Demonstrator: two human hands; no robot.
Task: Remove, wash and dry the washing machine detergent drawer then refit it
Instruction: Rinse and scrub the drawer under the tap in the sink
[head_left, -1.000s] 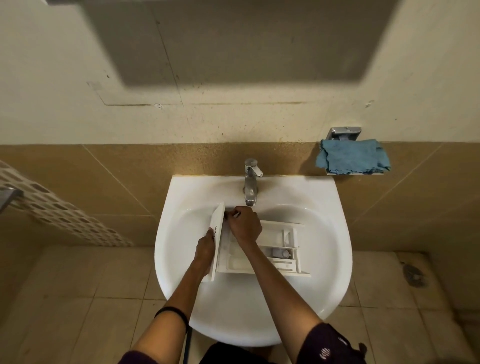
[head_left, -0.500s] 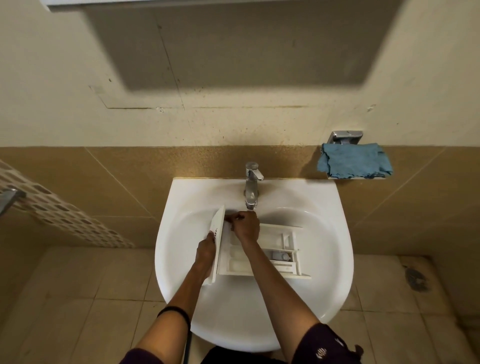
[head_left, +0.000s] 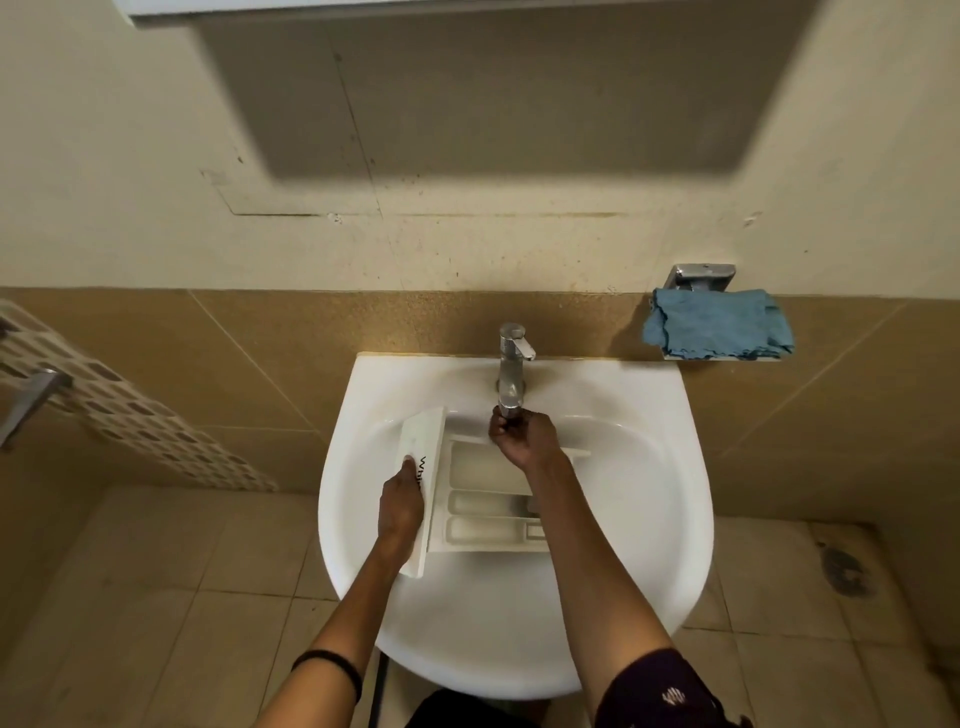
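- Right hand (head_left: 524, 439) is now up off the drawer (head_left: 483, 514), fingers curled round the tap (head_left: 511, 364) spout.
- Left hand (head_left: 400, 501) grips the drawer's front panel; the drawer lies in the sink (head_left: 649, 467).
- Best held steady and tilted, so rinse water drains.

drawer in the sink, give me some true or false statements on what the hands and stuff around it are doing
1. The drawer lies in the sink, compartments facing up. True.
2. The left hand holds the drawer's front panel. True.
3. The right hand holds the cloth. False: its fingers curl round the spout end of the tap, and the cloth sits on a wall holder.
4. The cloth is left of the tap. False: it is to the right.
5. The right hand is above the drawer's far edge. True.
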